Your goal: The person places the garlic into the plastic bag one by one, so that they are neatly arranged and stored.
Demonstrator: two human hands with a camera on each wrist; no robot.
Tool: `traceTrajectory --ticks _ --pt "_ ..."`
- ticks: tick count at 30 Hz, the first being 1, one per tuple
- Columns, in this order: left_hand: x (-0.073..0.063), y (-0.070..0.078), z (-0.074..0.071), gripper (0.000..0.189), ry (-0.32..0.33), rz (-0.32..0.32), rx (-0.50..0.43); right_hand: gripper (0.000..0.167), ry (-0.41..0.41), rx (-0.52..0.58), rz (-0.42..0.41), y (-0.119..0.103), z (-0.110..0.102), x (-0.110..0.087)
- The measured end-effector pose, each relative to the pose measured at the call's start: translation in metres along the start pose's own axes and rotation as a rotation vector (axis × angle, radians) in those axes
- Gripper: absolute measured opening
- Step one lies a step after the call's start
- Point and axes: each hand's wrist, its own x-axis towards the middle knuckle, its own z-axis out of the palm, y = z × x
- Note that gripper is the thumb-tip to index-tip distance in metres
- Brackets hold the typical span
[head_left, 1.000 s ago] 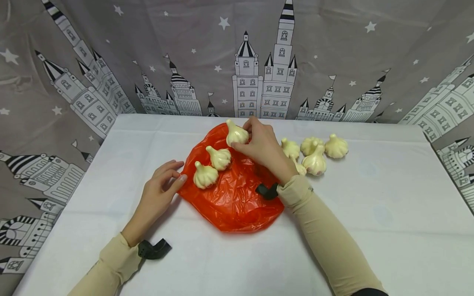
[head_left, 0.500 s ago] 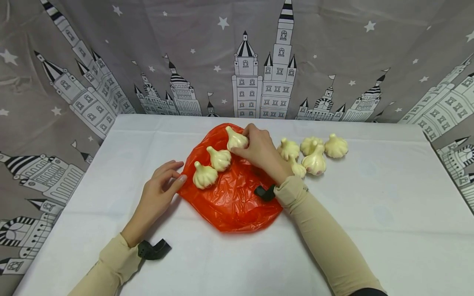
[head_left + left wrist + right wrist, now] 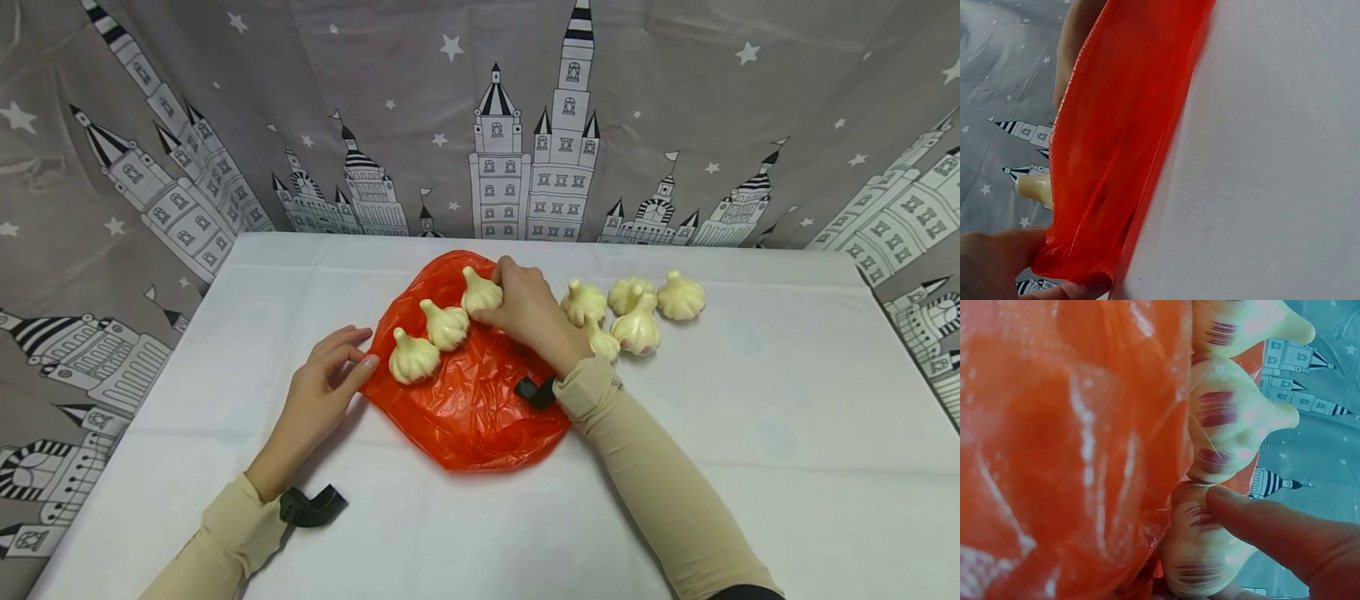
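A red plastic bag [image 3: 480,408] lies spread on the white table, with three garlic bulbs in a slanting row on it. My right hand [image 3: 528,308] holds the upper bulb [image 3: 481,292]; in the right wrist view the thumb [image 3: 1260,525] presses on that garlic bulb [image 3: 1197,550]. Touching it is the middle bulb [image 3: 446,325], and lower left sits the third bulb [image 3: 413,357]. At the bag's left edge, my left hand [image 3: 322,375] pinches the plastic between thumb and fingers, as the left wrist view shows on the bag [image 3: 1116,137].
Right of the bag, several more garlic bulbs stand grouped on the table, among them a front bulb [image 3: 637,327] and the rightmost bulb [image 3: 681,296]. A grey curtain [image 3: 675,100] printed with castles hangs behind the table's back edge.
My right hand has moved slightly down with its garlic bulb, bringing it onto the bag against the middle bulb. The left hand has stayed still.
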Motion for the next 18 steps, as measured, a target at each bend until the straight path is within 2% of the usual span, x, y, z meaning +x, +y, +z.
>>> traceTrajectory --ticks 9,18 --pt "-0.001 0.000 0.000 0.025 0.003 0.005 0.008 0.050 -0.001 -0.018 0.004 -0.003 -0.004 -0.002" --pt "0.000 0.000 0.000 0.024 0.003 0.009 0.011 0.056 0.022 -0.030 -0.011 -0.012 -0.018 -0.009"
